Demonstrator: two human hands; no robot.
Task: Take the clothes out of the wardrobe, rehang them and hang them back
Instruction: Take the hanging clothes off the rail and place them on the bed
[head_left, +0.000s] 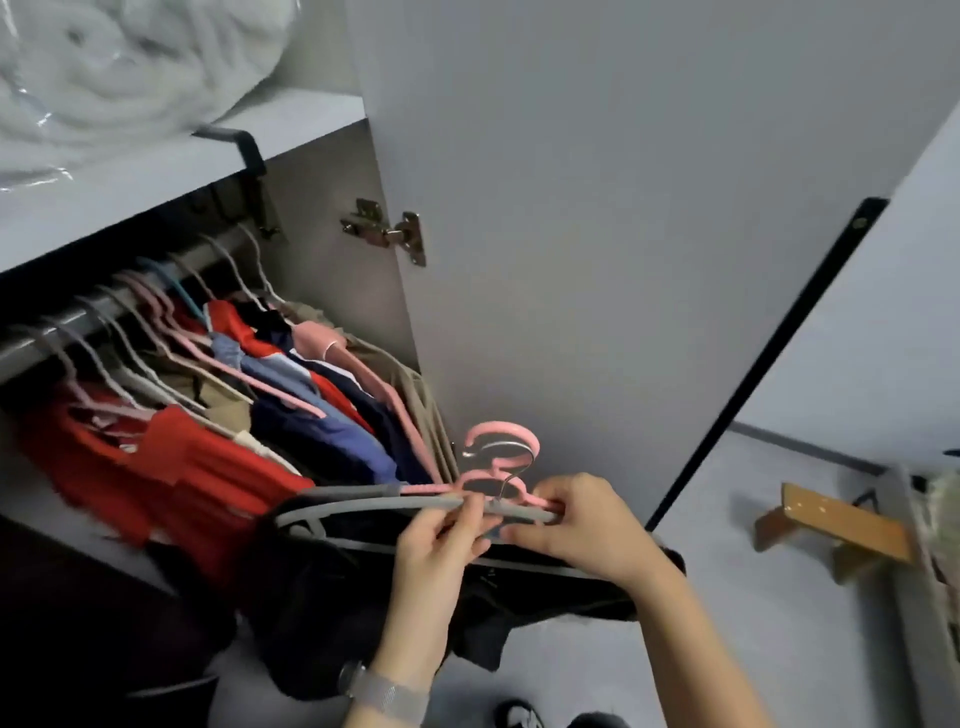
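I hold a bunch of hangers (395, 501), grey and pink, in front of the open wardrobe, with dark clothes (363, 597) hanging from them. My left hand (441, 545) pinches the grey hanger bar near the hooks. My right hand (582, 525) grips the hangers' right end. The pink and metal hooks (501, 452) stick up above my fingers. On the wardrobe rail (104, 306) hang several red, blue and beige clothes (234, 415) on pink and grey hangers.
The open wardrobe door (597, 234) stands just behind my hands, with a metal hinge (387, 231). A shelf (156, 171) above the rail carries wrapped white bedding (119, 67). A small wooden stool (836, 530) sits on the floor at right.
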